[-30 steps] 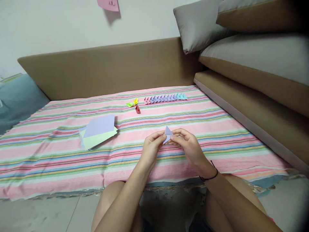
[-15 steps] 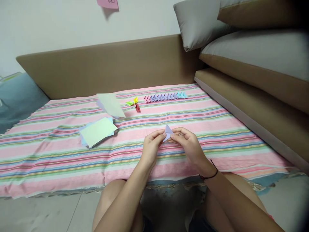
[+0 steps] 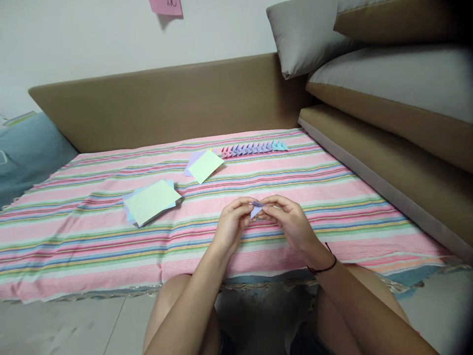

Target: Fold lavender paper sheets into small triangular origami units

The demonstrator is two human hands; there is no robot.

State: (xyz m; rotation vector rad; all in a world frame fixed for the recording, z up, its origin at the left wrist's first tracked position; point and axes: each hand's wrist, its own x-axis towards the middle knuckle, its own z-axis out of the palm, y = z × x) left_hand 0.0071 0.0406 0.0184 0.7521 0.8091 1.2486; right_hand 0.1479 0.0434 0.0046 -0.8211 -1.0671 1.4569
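Note:
My left hand (image 3: 232,228) and my right hand (image 3: 288,221) meet above the striped cloth (image 3: 332,207), fingertips pinched together on a small folded lilac paper piece (image 3: 256,208). The piece is mostly covered by my fingers. A stack of pale green and blue paper sheets (image 3: 151,201) lies to the left of my hands. Farther back, two loose sheets, green over lilac (image 3: 204,164), rest on the cloth. Behind them runs a row of several small folded paper units (image 3: 254,147) in pink, lilac and blue.
The cloth covers a low brown sofa seat with a backrest (image 3: 166,103) behind. Stacked brown and grey cushions (image 3: 388,98) rise on the right, with a grey pillow (image 3: 303,39) above. A pink note (image 3: 167,6) hangs on the wall. My knees are below.
Loose sheets have blown off the stack and landed farther back, covering the yellow and red folded bits. The lilac piece in my fingers has been pressed flatter and lower.

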